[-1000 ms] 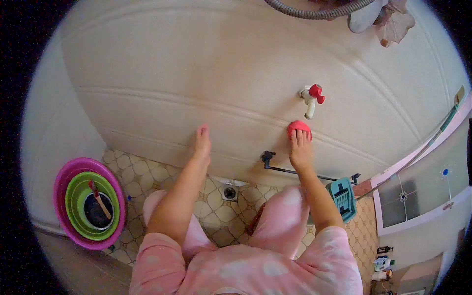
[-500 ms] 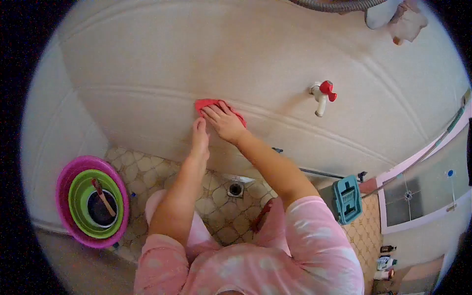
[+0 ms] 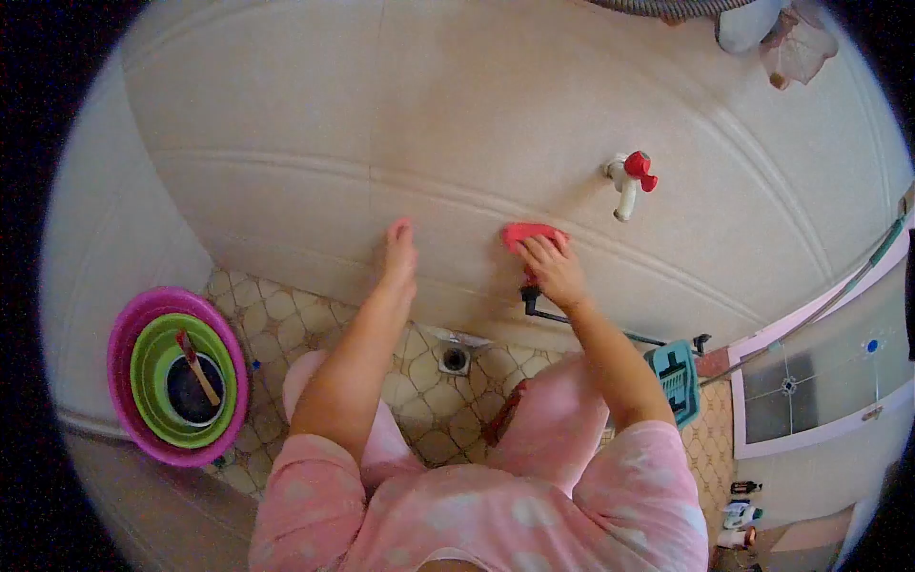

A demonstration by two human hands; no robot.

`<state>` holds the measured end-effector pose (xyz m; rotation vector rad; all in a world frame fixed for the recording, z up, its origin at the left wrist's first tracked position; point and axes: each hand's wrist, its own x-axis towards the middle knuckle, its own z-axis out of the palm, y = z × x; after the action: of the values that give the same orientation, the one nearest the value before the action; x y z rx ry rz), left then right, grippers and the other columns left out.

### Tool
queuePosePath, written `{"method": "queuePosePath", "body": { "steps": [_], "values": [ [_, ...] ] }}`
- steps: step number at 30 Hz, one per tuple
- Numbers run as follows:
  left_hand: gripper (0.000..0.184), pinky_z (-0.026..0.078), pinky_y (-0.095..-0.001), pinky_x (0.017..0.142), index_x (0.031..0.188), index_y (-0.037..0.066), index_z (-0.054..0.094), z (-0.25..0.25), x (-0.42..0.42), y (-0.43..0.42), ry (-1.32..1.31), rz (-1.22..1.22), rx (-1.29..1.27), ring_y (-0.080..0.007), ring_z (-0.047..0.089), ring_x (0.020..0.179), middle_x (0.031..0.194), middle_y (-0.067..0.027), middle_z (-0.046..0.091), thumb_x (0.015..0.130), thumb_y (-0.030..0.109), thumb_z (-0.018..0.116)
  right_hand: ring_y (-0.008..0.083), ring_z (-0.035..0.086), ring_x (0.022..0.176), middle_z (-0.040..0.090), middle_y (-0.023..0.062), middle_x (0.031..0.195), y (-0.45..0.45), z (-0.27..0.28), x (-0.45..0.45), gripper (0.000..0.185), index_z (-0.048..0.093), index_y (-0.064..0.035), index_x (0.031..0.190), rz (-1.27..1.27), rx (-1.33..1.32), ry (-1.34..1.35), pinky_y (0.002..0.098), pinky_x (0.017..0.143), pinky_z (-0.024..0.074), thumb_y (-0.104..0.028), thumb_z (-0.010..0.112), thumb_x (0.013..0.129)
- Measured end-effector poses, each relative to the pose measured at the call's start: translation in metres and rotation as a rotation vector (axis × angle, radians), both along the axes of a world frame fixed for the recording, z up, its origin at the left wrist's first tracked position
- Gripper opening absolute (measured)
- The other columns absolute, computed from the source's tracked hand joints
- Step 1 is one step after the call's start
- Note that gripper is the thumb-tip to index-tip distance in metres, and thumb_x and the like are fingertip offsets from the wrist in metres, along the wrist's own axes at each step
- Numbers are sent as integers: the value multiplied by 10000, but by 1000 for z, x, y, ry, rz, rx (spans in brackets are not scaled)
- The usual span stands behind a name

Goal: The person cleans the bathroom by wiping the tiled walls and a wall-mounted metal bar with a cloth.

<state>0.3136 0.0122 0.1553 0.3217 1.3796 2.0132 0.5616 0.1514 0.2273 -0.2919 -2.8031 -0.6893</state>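
My right hand (image 3: 556, 270) presses a red cloth (image 3: 530, 234) against the beige wall (image 3: 477, 105), below and left of a tap with a red handle (image 3: 631, 181). The cloth lies under its fingers and sticks out on the upper left. My left hand (image 3: 400, 259) rests edge-on against the same wall, further left, and holds nothing that I can see; its fingers point up and are seen from the side. Just beneath my right hand is a black pipe fitting (image 3: 531, 298).
Stacked pink (image 3: 119, 381) and green basins with a brush (image 3: 197, 367) stand at the left. A floor drain (image 3: 455, 359) lies between my knees. At the right are a teal basket (image 3: 675, 383), a glass-paned door (image 3: 791, 386) and several bottles. A grey hose (image 3: 667, 10) hangs at the top.
Over the last second my right hand went with the red cloth from below the tap leftward to beside my left hand, then back rightward partway. My left hand stayed at about the same spot.
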Motion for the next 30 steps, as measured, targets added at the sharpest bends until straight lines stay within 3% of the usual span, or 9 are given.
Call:
{"method": "queuePosePath", "body": {
  "steps": [3,6,9,18,21,24,30],
  "values": [
    [508,284,-396,971,1278,147,371,-4,3,-1,-29,-18,29,-209,343,1185,1294,-16,399,867,412,510,222,399,1214,435,51,1313,21,-5,61,515,453,-128,1277,-97,63,-53,472,1063,204,-213,543,777],
    [501,288,-400,971,1269,144,378,-6,5,-3,-34,-5,11,-208,346,1184,1298,-25,390,875,431,496,234,411,1201,443,46,1305,39,-6,100,495,453,-130,1278,-102,156,-159,480,1055,212,-190,509,790],
    [372,283,-316,962,1228,118,418,-4,11,-4,4,26,-35,-179,372,1144,1226,-47,445,920,326,437,232,410,1202,446,42,1301,38,-7,94,491,448,-127,1283,-98,128,-170,482,1052,212,-162,477,795],
    [382,294,-327,957,1192,87,441,-14,5,-13,39,31,-18,-174,398,1104,1207,-54,451,917,351,447,213,332,1275,367,70,1381,-3,-45,-58,577,391,-91,1321,185,-29,-166,413,1079,185,-242,472,770],
    [404,309,-324,934,1197,85,431,-14,-1,-15,39,59,-34,-166,409,1075,1177,-48,463,910,367,458,209,299,1298,334,61,1404,-21,-58,-104,590,382,-89,1329,237,26,-179,405,1098,147,-230,463,762],
    [401,320,-323,915,1199,92,430,-29,-12,-7,10,65,-6,-162,413,1067,1153,-51,477,910,369,454,212,317,1283,371,68,1366,-36,-70,-151,621,367,-64,1332,312,23,-65,401,1089,178,-187,477,734],
    [351,319,-333,919,1188,109,443,-4,-19,-17,-35,66,-43,-169,408,1073,1157,-58,472,913,328,439,206,318,1282,372,59,1368,-42,-57,-158,623,365,-84,1338,325,14,-160,390,1086,194,-191,496,739]
  ]
}}
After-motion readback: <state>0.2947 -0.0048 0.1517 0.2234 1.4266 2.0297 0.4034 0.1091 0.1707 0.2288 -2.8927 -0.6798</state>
